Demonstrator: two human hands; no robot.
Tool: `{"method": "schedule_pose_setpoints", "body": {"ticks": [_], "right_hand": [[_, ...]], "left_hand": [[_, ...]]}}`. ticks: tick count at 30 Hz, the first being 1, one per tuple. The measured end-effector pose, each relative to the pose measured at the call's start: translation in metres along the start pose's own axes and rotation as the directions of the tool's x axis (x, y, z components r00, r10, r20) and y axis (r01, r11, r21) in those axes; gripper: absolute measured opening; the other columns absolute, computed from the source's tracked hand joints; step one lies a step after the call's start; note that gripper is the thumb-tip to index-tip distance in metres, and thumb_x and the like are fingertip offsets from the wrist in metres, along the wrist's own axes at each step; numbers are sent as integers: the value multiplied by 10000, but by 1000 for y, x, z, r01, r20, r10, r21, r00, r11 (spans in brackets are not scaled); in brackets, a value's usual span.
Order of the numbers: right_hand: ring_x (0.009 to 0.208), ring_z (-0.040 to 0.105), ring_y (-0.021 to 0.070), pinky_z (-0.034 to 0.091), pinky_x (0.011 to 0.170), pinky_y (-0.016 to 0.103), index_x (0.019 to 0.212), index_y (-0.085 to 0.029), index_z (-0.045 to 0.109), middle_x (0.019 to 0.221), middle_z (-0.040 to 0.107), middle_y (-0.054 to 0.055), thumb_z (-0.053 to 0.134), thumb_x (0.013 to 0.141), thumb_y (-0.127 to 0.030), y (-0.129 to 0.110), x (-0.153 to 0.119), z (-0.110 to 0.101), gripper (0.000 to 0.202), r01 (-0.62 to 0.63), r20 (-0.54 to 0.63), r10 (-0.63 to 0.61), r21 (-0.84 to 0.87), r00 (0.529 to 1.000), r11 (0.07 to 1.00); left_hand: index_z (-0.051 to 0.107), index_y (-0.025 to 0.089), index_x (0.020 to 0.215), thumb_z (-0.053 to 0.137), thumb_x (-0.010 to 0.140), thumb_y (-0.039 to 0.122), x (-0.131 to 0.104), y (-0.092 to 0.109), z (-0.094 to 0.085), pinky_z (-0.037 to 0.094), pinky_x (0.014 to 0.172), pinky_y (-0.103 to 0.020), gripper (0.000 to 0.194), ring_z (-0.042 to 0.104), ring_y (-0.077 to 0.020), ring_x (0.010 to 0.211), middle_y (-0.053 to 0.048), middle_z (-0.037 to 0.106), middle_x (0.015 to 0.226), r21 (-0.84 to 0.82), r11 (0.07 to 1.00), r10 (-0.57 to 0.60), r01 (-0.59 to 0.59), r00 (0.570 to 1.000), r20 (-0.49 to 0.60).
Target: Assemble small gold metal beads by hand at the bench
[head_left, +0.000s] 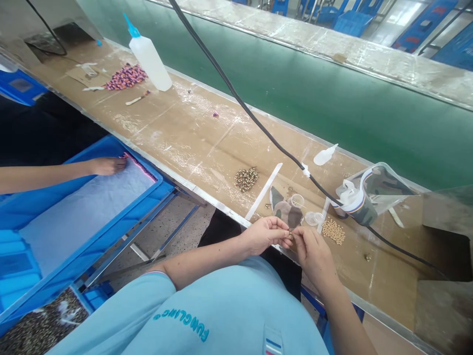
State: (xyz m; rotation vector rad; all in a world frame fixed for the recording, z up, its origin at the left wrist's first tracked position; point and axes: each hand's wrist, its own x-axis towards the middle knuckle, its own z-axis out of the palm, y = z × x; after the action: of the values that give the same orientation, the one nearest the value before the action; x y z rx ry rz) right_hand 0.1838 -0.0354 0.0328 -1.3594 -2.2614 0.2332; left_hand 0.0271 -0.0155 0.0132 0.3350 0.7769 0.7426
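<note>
My left hand [269, 233] and my right hand [313, 249] meet at the table's front edge, fingertips pinched together. Between them is a tiny brass-coloured piece [290, 236], mostly covered by the fingers. Just beyond lies a camouflage cloth [283, 211] with a small clear cup [297, 200] on it. A second clear cup [314, 218] sits to its right. Close to my right hand is a pile of small tan beads [333, 230]. Left of the cloth, past a white tape strip [264, 191], is a heap of small brass ring-like pieces [246, 179].
A black cable [236, 93] hangs across the bench. Behind it runs a green conveyor belt [295, 108]. A white bottle [151, 61] stands by pink-purple pieces [126, 77]. At left, a co-worker's hand [109, 166] reaches over a blue tray [144, 197]. A clear-and-camouflage pouch [364, 209] stands right.
</note>
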Motion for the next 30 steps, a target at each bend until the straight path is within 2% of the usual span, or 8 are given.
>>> {"method": "schedule_pose_setpoints", "body": {"ticks": [8,16,21,26,30], "right_hand": [[692,545,136,407,636,251,867,-200,521,755,588,23,406,930,-173,-4,-9,7,134,28,-76,-32,-48,997,998],[703,564,140,436,637,263,877,-216,542,779,606,19,424,934,-253,-2,-12,2,136,-84,-80,87,48,993,995],[673,560,143,441,590,270,874,-221,547,764,602,15,479,908,-312,-4,-20,4,118,-187,-93,197,103,976,977],[670,563,141,456,601,276,876,-227,546,759,604,14,491,901,-297,-10,-21,5,93,-182,-117,195,113,974,977],[658,569,134,463,600,272,856,-228,545,763,611,8,513,895,-277,-12,-23,5,69,-160,-147,176,115,973,980]], "left_hand": [[538,116,740,859,472,334,-1,-1,-1,493,583,-256,472,628,-129,545,-22,649,588,12,1000,1,-2,1000,10],[553,113,766,844,518,353,-1,-5,-2,505,630,-247,451,639,-116,569,-24,666,617,27,999,36,-36,999,5],[573,118,779,802,587,393,-4,-6,-2,513,657,-254,405,645,-119,606,-32,673,653,120,984,127,-129,992,30],[626,131,783,736,662,446,-9,-8,-3,521,697,-263,355,636,-118,647,-33,666,700,296,912,273,-283,959,76],[661,141,791,691,702,476,-9,-14,-9,533,730,-269,348,648,-127,699,-64,691,822,396,853,327,-339,940,100]]}}
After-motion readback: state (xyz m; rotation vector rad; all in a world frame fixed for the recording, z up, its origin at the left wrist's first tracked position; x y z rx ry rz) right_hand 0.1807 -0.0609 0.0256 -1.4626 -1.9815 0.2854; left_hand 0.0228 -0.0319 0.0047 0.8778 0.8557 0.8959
